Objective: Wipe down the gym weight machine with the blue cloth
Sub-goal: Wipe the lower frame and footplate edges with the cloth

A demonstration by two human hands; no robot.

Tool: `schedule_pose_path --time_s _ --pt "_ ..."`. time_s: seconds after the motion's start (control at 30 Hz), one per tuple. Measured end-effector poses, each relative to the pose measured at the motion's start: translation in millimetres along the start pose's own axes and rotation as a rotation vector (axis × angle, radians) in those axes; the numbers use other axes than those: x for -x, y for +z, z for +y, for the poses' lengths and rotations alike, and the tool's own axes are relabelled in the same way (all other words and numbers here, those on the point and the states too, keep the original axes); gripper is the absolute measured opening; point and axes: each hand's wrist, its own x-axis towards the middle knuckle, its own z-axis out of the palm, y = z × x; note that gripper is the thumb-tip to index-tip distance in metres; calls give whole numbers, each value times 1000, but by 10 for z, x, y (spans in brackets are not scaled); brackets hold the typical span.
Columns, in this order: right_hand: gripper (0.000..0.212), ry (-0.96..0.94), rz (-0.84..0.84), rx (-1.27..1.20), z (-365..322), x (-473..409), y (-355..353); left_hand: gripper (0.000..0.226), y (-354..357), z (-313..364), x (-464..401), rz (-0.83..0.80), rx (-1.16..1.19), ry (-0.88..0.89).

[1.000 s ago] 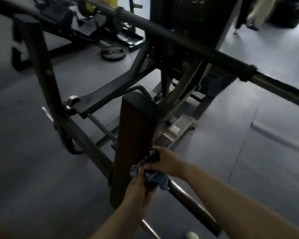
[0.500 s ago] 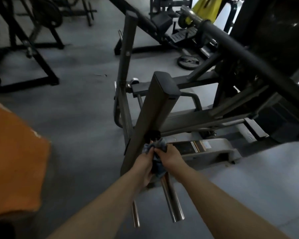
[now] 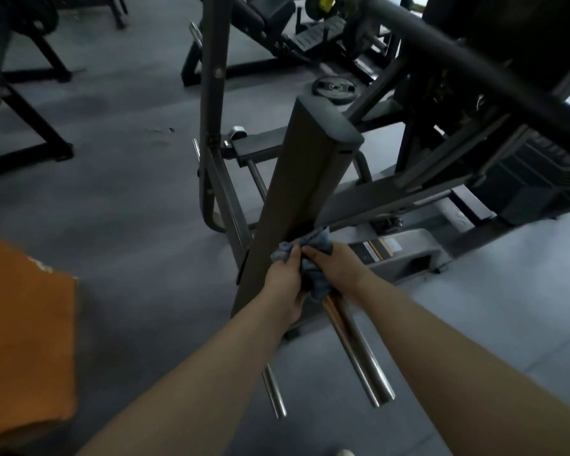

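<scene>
Fingers of both hands, left hand (image 3: 282,284) and right hand (image 3: 338,269), pinch the crumpled blue cloth (image 3: 311,258) against the chrome bar (image 3: 359,353).

You are seeing one blue cloth (image 3: 311,258); two hands, left hand (image 3: 285,284) and right hand (image 3: 338,269); one weight plate (image 3: 334,89); two steel bars (image 3: 359,353).

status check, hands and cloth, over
Left hand and right hand both grip the blue cloth. Cloth bunched round the chrome bar, beside the pad. Nothing in the way.
</scene>
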Motion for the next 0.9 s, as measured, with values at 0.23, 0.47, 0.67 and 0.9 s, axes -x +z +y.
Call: schedule_pose_path --time_s 0.23,0.47,0.67,0.9 --pt "30 69 59 373 270 687 -81 22 -149 -496 430 -64 -129 -163" --pt "33 69 12 405 302 775 -121 6 -50 -317 404 -101 -326 -107" --pt "33 6 -79 234 128 183 -89 35 135 -105 -42 131 -325 79" --pt "25 -125 -247 11 318 23 -61 35 57 -104 -166 250 -392 175"
